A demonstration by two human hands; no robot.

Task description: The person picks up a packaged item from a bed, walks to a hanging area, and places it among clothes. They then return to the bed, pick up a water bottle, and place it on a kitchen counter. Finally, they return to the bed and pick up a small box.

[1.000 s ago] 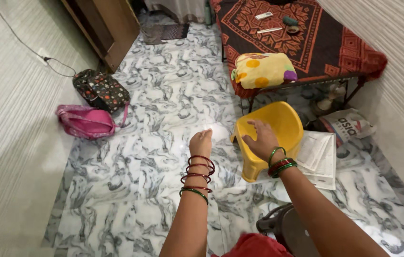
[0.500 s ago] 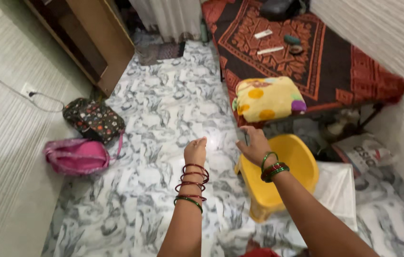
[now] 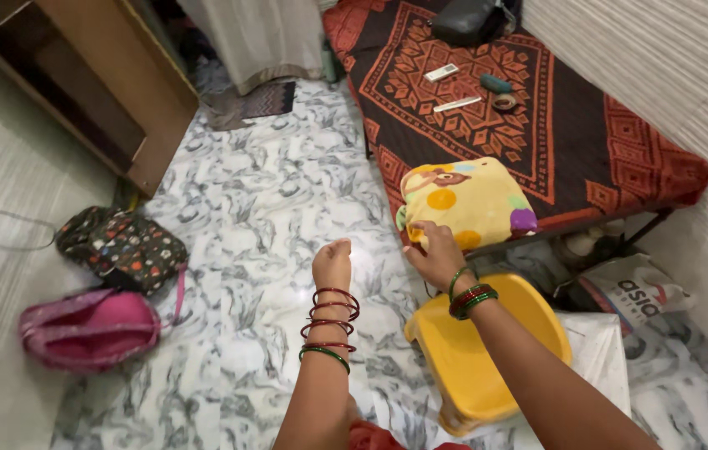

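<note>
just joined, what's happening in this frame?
A person's two bare hands are stretched out over a grey-veined marble floor. The right hand is at the near edge of a folded yellow blanket with coloured dots lying on the corner of a bed with a red patterned cover; whether it grips it, I cannot tell. The left hand is empty in the air. A yellow plastic stool stands below the right arm.

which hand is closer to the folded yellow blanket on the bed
Right. The right hand reaches the yellow blanket at its lower edge; the left hand hangs apart, over the floor.
</note>
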